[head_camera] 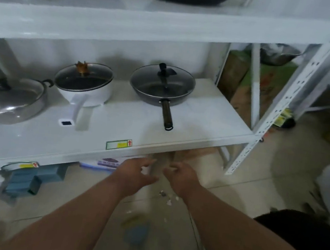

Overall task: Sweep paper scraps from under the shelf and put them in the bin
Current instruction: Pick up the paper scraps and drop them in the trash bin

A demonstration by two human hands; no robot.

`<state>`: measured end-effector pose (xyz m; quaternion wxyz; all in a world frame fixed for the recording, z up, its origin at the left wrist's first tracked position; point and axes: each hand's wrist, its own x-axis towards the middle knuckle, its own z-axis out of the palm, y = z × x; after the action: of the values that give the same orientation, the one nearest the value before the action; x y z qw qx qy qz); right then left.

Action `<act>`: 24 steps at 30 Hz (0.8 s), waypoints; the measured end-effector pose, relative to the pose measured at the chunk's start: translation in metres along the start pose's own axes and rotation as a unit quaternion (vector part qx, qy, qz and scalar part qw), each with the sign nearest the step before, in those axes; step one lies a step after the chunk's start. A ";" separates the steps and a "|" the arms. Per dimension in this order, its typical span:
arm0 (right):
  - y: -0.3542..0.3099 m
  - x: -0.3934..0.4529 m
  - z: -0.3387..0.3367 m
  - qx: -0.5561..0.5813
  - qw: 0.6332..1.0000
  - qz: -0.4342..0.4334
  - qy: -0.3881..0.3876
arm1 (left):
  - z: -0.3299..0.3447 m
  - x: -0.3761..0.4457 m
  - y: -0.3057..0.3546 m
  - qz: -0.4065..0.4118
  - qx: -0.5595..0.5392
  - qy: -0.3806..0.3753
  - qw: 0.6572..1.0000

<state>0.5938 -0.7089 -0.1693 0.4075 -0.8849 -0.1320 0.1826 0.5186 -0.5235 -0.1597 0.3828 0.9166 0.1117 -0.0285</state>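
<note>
Both my arms reach down toward the floor in front of the white shelf [158, 142]. My left hand [134, 172] is open with its fingers spread, just below the front edge of the lowest board. My right hand [181, 177] is beside it with the fingers curled in; whether it holds anything I cannot make out. Several small white paper scraps [167, 198] lie on the tiled floor right behind my right wrist, with a few more nearer to me [165, 219]. No bin is in view.
On the lowest board stand a black frying pan [162, 86], a white pot [83, 84] and a steel pot [12, 98]. Blue boxes [30, 180] and a printed package [109, 162] lie under the board. A perforated white upright [262, 125] stands at the right.
</note>
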 end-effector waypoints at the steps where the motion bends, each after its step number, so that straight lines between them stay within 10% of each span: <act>1: 0.006 0.004 0.005 -0.006 1.000 -0.003 0.001 | 0.010 0.003 -0.004 0.006 -0.002 -0.002 1.000; 10: 0.079 0.050 0.031 0.040 0.995 0.088 0.000 | 0.078 0.053 -0.067 -0.010 0.048 -0.131 0.990; 24: 0.233 0.095 0.079 -0.206 0.948 0.188 -0.156 | 0.197 0.127 -0.139 -0.088 0.097 -0.209 0.969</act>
<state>0.6650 -0.7668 -0.4170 0.1490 -0.9189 -0.0598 0.3604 0.6173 -0.5452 -0.4129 0.3033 0.9097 0.1058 -0.2633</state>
